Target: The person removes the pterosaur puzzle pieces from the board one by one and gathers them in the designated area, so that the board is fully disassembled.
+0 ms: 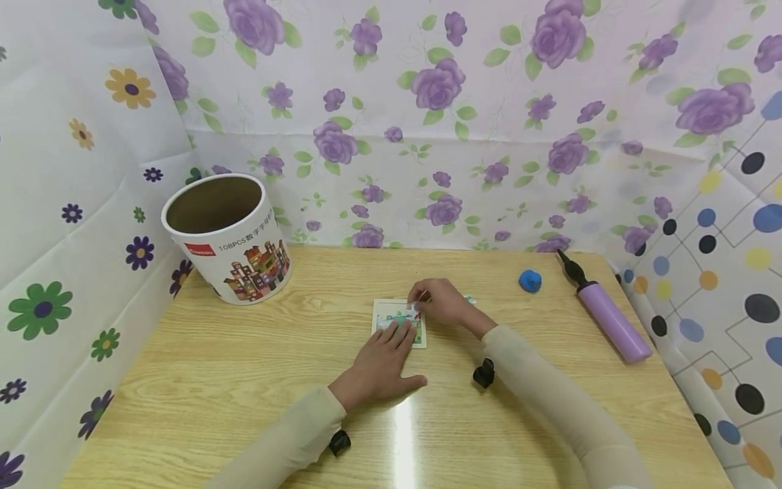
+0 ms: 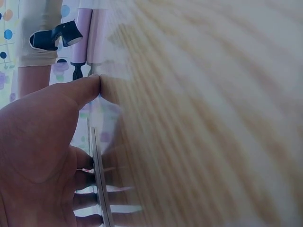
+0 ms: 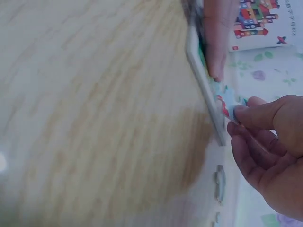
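A small jigsaw puzzle board [image 1: 383,305] with a pale frame and a coloured picture lies flat on the wooden table. My left hand [image 1: 377,365] rests on its lower part, fingers straight and thumb spread out to the side. At the board's upper right, my right hand [image 1: 444,302] pinches a puzzle piece [image 3: 227,101] between thumb and fingers. That piece is light blue with some red, and it is tilted over the frame. Another loose puzzle piece [image 3: 219,184] lies on the table beside the board, partly hidden by my right hand in the head view.
A large white bucket [image 1: 244,261] with printed blocks stands at the back left. Towards the back right are a small blue toy [image 1: 530,280] and a purple hand pump [image 1: 613,322]. Patterned cloth [image 1: 391,197] hangs behind the table and along both sides.
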Demonstrator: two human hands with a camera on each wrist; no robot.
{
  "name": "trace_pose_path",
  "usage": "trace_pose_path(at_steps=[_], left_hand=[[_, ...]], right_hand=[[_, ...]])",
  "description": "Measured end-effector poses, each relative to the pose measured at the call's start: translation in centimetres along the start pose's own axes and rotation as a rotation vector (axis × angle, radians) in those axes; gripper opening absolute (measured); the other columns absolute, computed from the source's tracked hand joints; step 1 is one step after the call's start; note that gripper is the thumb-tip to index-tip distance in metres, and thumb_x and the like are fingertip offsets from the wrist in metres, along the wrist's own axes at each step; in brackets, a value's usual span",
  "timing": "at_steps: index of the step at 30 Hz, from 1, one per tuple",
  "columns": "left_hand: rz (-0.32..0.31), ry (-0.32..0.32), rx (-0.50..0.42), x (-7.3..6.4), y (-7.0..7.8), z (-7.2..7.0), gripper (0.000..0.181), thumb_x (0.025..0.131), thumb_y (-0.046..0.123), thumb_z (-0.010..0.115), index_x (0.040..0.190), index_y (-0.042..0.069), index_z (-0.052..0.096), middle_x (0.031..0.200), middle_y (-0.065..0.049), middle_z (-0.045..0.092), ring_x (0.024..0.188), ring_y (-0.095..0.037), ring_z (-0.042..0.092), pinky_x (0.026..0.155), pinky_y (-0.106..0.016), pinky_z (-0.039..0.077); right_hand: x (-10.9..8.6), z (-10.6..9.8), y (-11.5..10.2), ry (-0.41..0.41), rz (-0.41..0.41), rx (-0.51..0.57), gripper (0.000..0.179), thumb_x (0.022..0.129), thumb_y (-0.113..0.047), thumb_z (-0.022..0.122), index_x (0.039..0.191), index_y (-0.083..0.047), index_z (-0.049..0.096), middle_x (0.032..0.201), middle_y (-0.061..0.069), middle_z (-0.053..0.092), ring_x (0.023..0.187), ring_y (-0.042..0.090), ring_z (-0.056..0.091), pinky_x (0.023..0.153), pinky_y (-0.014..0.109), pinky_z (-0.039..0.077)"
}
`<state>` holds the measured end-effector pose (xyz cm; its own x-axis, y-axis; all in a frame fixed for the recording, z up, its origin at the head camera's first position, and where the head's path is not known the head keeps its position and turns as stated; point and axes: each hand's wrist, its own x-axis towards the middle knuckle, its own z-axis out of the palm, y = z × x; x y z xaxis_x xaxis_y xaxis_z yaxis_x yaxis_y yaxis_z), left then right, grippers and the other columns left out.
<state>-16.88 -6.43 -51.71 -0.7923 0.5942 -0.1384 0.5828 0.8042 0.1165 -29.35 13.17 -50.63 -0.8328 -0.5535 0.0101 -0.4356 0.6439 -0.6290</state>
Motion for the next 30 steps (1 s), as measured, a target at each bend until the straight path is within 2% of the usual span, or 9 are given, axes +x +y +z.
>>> trace_pose_path(at_steps=[6,15,30], left_hand=[[-0.006,0.002,-0.012,0.0,0.1,-0.1,0.096,0.097,0.073,0.043,0.163,0.006,0.021,0.170,-0.011,0.018,0.157,-0.032,0.018,0.124,-0.050,0.023],[-0.009,0.000,-0.025,-0.1,0.2,-0.3,0.095,0.098,0.071,0.045,0.163,0.005,0.023,0.170,-0.011,0.020,0.156,-0.033,0.020,0.124,-0.050,0.024],[0.012,0.009,-0.027,-0.1,0.1,0.0,0.094,0.099,0.070,0.044,0.163,0.005,0.022,0.170,-0.013,0.020,0.156,-0.034,0.019,0.123,-0.051,0.025]], right_hand=[[-0.9,-1.4,0.4,0.021,-0.021,0.024,0.015,0.096,-0.009,0.072,0.111,-0.012,0.075,0.103,0.003,0.073,0.090,0.017,0.071,0.081,0.035,0.059],[-3.3,-3.8,2.3,0.069,-0.016,0.015,0.016,0.097,-0.013,0.071,0.111,-0.012,0.078,0.102,0.002,0.074,0.086,0.016,0.070,0.078,0.036,0.058],[-6.9,-6.6,6.1,0.157,0.073,-0.003,0.014,0.097,-0.013,0.071,0.108,-0.012,0.080,0.106,0.006,0.076,0.089,0.021,0.071,0.080,0.043,0.059]])
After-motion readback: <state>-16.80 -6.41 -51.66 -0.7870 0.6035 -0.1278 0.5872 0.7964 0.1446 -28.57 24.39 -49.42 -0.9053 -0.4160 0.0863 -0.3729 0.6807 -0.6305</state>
